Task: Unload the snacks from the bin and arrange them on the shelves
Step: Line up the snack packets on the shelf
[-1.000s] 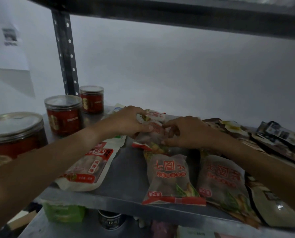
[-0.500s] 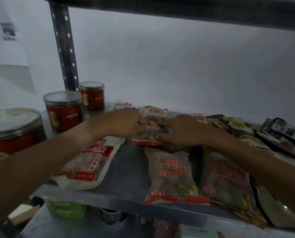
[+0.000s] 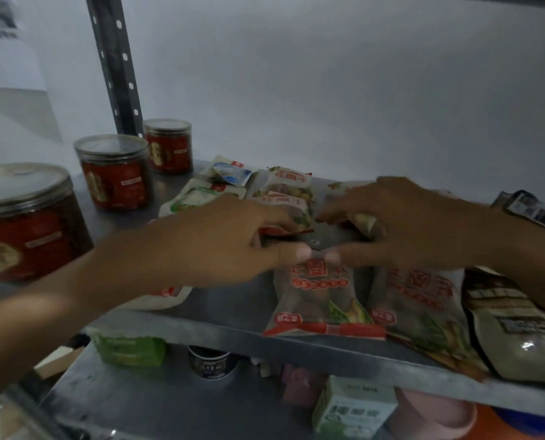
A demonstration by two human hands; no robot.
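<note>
My left hand (image 3: 220, 242) and right hand (image 3: 401, 227) have drawn apart and back toward me — the thumb tips now nearly meet over the red-lettered snack pack (image 3: 318, 300) at the shelf's (image 3: 233, 328) front edge. The small snack packet (image 3: 283, 198) held up between both hands a second ago now lies flat behind my fingers — whether either hand grips it cannot be told.

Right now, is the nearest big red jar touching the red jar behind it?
Apart. The head view shows bare grey shelf between the nearest jar and the middle jar.
</note>
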